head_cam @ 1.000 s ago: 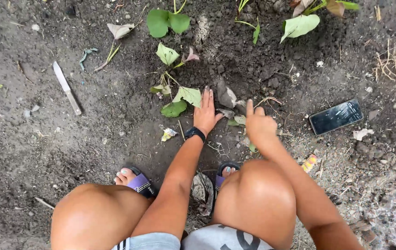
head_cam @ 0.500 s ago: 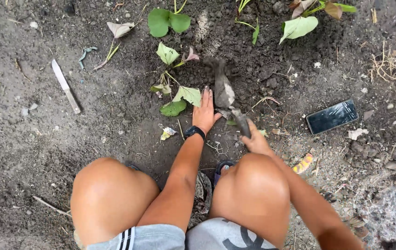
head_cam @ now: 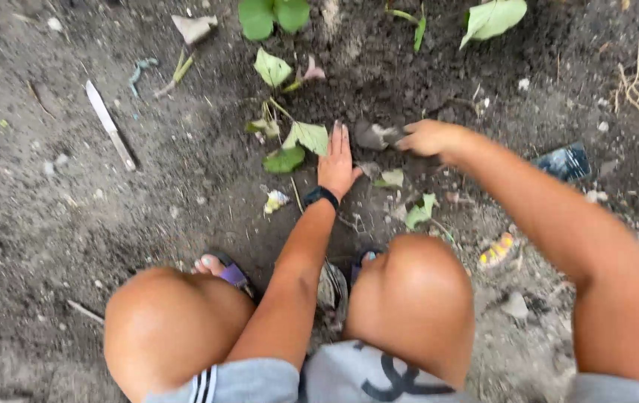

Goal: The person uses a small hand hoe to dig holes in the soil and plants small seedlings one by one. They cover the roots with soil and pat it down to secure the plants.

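I crouch over dark soil. My left hand [head_cam: 336, 166], with a black band on the wrist, lies flat on the ground with fingers stretched forward. It sits beside a small seedling [head_cam: 301, 142] with green leaves. My right hand [head_cam: 430, 138] reaches in from the right and is closed on the handle of a small grey, soil-caked digging tool [head_cam: 373, 136]. The tool's blade rests on the soil just right of my left fingertips. A second seedling [head_cam: 272, 67] stands a little farther away.
A knife [head_cam: 110, 125] lies on the ground at the left. A dark phone [head_cam: 567, 160] lies at the right, partly hidden by my right forearm. A yellow scrap [head_cam: 499, 250] is near my right knee. More leafy plants [head_cam: 275, 15] grow at the top edge.
My right hand left the soil beside my left hand, took up the digging tool and moved it forward to the ground by my left fingertips. My left hand stayed put.
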